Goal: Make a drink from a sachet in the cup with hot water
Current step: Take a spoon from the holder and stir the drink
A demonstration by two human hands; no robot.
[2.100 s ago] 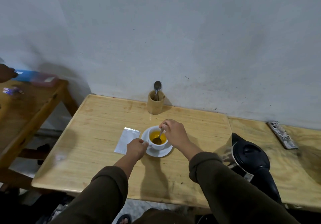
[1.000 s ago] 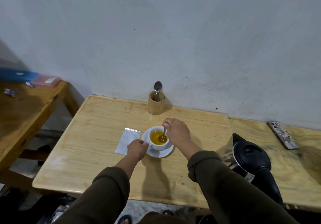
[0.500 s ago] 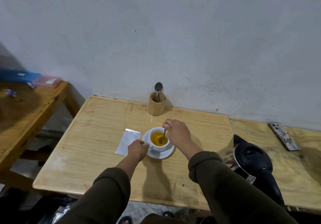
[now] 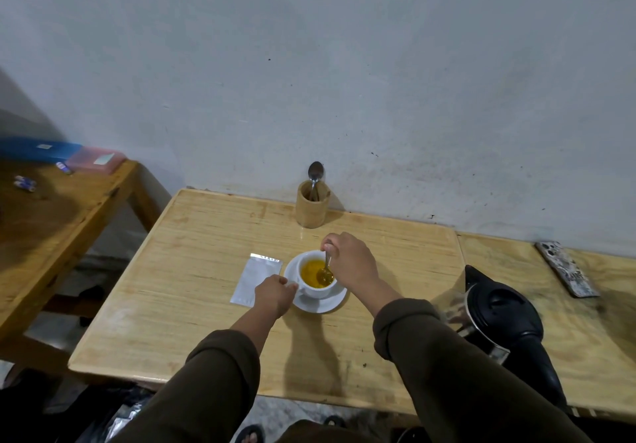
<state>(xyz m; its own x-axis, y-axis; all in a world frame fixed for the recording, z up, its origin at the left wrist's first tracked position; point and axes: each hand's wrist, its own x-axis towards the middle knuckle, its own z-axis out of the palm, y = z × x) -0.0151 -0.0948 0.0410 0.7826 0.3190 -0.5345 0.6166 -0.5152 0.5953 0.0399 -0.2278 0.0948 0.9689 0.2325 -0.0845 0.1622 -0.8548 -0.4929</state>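
A white cup (image 4: 318,292) full of yellow-orange drink stands on a white saucer (image 4: 327,303) in the middle of the light wooden table (image 4: 192,270). My right hand (image 4: 351,260) pinches the handle of a metal spoon (image 4: 325,272) whose bowl dips into the drink. My left hand (image 4: 273,294) grips the cup's handle at its left side. A silver sachet (image 4: 253,279) lies flat on the table just left of the saucer, partly under my left hand.
A black-lidded steel kettle (image 4: 499,312) stands at the right. A wooden holder (image 4: 312,208) with a second spoon (image 4: 315,171) sits by the wall. A patterned phone (image 4: 566,272) lies far right. A darker side table (image 4: 51,222) with boxes stands at left.
The spoon has circled in the cup, from its near side to its right side. A person's hand at the far left edge is gone. My left hand stays on the cup.
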